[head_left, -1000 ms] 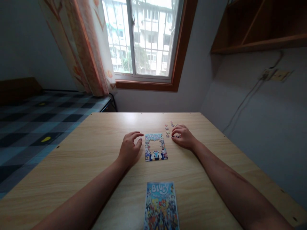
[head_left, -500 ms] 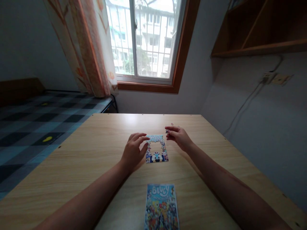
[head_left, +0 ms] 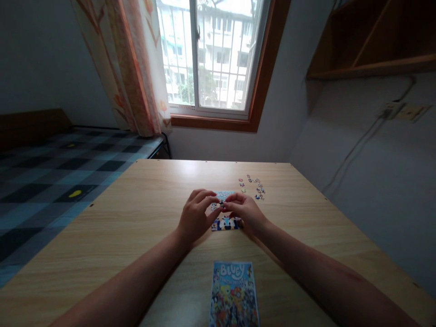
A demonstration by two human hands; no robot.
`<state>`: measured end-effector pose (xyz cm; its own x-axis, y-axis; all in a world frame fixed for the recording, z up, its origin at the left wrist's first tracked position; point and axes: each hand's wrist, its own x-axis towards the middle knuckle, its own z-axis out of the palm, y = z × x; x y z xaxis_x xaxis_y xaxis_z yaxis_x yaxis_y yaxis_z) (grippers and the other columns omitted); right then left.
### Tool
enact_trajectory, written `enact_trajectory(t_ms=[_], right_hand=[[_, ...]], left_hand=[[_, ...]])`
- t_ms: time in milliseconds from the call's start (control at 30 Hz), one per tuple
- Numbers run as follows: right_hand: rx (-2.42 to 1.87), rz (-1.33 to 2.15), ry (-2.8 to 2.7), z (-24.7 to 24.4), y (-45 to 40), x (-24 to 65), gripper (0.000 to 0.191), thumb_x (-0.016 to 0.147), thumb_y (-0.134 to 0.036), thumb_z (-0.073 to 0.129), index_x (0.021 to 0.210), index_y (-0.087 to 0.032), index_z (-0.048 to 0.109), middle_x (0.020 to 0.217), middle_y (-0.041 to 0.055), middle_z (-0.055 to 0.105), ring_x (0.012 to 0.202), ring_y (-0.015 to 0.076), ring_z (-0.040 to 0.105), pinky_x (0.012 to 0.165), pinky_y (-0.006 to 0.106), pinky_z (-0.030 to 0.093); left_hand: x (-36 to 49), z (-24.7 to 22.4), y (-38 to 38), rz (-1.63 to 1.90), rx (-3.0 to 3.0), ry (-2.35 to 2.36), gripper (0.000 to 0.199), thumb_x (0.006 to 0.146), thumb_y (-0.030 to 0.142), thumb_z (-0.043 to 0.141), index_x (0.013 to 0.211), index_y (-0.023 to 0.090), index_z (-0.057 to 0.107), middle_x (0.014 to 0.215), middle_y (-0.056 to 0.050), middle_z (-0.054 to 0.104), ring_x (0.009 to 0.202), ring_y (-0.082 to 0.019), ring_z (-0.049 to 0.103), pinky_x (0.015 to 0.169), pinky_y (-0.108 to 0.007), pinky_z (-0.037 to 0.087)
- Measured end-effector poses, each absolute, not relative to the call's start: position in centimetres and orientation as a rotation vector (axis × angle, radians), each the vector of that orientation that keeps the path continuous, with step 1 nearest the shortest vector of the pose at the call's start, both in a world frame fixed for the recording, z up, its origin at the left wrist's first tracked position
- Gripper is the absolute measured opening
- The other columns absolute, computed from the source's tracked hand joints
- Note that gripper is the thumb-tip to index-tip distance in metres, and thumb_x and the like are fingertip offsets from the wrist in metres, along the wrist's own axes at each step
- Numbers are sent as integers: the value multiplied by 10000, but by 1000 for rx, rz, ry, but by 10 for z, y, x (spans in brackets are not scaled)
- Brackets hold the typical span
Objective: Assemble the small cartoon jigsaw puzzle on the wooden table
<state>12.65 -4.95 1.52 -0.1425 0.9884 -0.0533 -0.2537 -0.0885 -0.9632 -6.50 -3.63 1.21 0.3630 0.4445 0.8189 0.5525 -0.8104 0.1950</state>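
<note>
A partly assembled jigsaw puzzle (head_left: 226, 224) lies on the table, its middle largely covered by my hands. My right hand (head_left: 247, 210) pinches a small puzzle piece (head_left: 221, 204) over the puzzle. From the other side, my left hand (head_left: 197, 211) meets it, thumb and index finger closed at the same piece. The blue top strip and the bottom edge with a blue dog's face show around my fingers. Several loose puzzle pieces (head_left: 260, 188) are scattered beyond my right hand.
Nearer to me on the wooden table (head_left: 136, 236) lies a colourful picture sheet (head_left: 234, 295) marked "BLUEY". A bed with a checked cover (head_left: 41, 181) stands at the left. A window is ahead, and a wooden shelf (head_left: 371, 68) hangs at the right.
My right hand has moved left with the piece, from beside the puzzle to over it. My left hand has closed in on the piece. The loose pieces on the right have come into sight.
</note>
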Motion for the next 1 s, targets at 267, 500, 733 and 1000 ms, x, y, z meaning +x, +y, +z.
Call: enact_trajectory(t_ms=[267,500,733,1000], right_hand=[[-1010,1430,-1140,16,-49,128,431,595,-388,901,933,-184,728,766,51,756,760,212,715,633,289,482],[-1002,1420,-1189,12,-49,127,430,624,-435,898,914,-194,691,759,51,753,784,220,724,637,293,493],[-977,950,-1526,17,-42,140,259,767,-389,795,964,-232,737,1048,79,753,962,238,705,732,349,542],[-783,496,-2179,41,-38,165,90,905,-324,710,896,-312,799,965,33,780,909,223,699,919,435,522]], left_hand=[[-65,15,-38,-1485,-2484,-933,51,904,234,706,945,216,682,1002,-54,709,996,-234,614,866,-419,544],[-65,12,-37,-1462,-2559,-878,122,891,238,719,1007,222,686,1056,-63,700,1033,-239,614,886,-437,546],[-66,10,-34,-1471,-2557,-927,120,891,229,723,1007,222,695,1040,-56,706,1021,-237,611,885,-443,552],[-64,9,-34,-1462,-2671,-945,103,896,261,720,989,217,719,1027,-66,715,1002,-233,635,881,-431,559]])
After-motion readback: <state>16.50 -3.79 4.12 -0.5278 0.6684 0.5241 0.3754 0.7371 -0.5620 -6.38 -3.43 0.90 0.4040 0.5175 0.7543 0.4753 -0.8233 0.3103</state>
